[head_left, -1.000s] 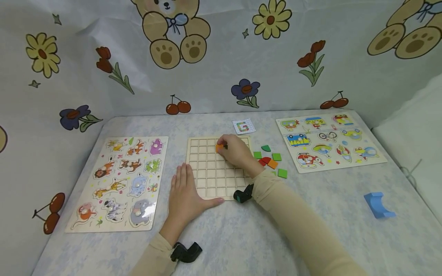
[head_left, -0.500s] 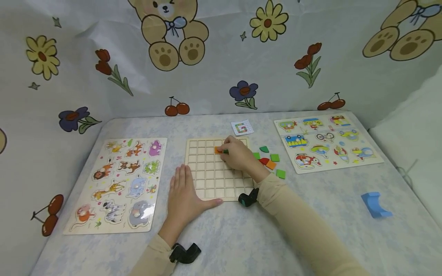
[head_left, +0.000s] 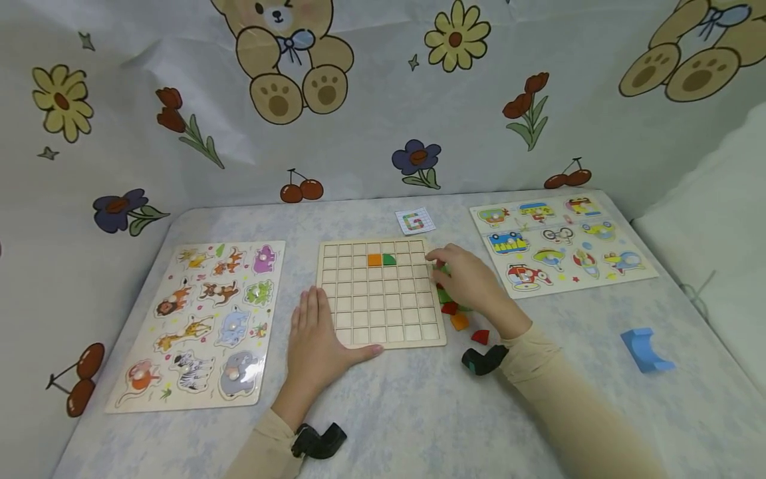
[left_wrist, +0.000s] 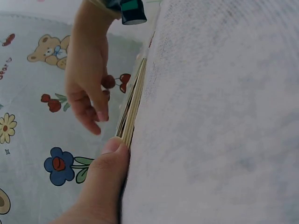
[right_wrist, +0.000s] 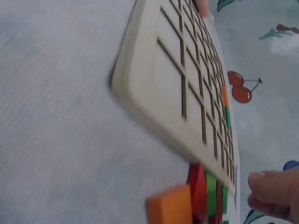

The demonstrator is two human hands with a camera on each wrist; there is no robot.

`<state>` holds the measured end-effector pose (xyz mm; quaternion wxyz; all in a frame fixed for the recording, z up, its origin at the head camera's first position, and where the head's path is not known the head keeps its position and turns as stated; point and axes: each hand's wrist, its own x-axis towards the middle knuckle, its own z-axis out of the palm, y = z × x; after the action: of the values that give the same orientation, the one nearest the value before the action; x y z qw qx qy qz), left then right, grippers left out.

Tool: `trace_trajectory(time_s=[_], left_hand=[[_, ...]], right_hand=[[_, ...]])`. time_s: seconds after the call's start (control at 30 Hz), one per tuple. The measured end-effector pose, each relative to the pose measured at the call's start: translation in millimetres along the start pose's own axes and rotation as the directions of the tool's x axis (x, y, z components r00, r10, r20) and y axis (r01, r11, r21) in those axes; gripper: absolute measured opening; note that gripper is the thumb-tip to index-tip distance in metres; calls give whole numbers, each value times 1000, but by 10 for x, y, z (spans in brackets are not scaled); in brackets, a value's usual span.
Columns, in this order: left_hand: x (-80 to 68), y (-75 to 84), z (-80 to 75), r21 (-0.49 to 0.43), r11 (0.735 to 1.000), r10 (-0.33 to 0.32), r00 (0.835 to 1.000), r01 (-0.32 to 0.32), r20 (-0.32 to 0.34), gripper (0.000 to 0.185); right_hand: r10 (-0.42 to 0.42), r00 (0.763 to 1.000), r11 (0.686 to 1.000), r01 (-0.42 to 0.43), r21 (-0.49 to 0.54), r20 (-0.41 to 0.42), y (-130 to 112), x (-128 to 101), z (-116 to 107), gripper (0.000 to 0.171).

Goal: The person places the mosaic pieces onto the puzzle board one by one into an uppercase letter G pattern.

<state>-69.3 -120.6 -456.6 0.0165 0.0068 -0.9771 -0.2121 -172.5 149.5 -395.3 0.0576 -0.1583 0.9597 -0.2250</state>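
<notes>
The wooden grid board (head_left: pixel 366 290) lies flat mid-table. In its upper rows an orange square (head_left: pixel 374 260) and a green quarter-round tile (head_left: pixel 389 259) sit side by side in adjacent cells. My left hand (head_left: pixel 314 342) rests along the board's lower left corner, fingers straight, its thumb against the front edge in the left wrist view. Over the loose tiles just right of the board hovers my right hand (head_left: pixel 469 279), fingers loosely bent and no tile visible between them. It partly covers that pile, where an orange tile (head_left: pixel 459 322) and a red tile (head_left: pixel 481 336) show.
A small pattern card (head_left: pixel 415 221) lies behind the board. An animal puzzle board (head_left: pixel 197 319) is on the left, a vehicle puzzle board (head_left: pixel 562 243) at the right rear. A blue arched block (head_left: pixel 646 350) stands far right.
My right hand has let go of the green quarter-round tile, now in the cell beside the orange square, and has moved right to the loose tiles. My left hand has stayed put.
</notes>
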Motion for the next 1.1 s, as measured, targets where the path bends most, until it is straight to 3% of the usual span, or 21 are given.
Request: trace_trajectory(time_s=[0.2, 0.4, 0.67, 0.87, 1.1], left_hand=[[1, -15, -8, 5, 1000, -2, 1000, 2, 8, 154], [-3, -13, -14, -9, 1000, -6, 1000, 6, 5, 153], [-5, -9, -13, -17, 1000, -9, 1000, 9, 8, 154], [1, -32, -1, -18, 1000, -12, 1000, 12, 7, 155], [12, -36, 15, -13, 1000, -9, 1000, 9, 12, 155]], right_hand=[[110, 993, 985, -113, -130, -28, 344, -171, -127, 39], [150, 989, 976, -148, -160, -1, 501, -218, -156, 34], [193, 981, 979, -190, -71, 34, 530, -191, -184, 19], [203, 976, 977, -208, 53, 79, 519, -125, -248, 18], [114, 991, 974, -124, 189, 65, 321, 122, -162, 17]])
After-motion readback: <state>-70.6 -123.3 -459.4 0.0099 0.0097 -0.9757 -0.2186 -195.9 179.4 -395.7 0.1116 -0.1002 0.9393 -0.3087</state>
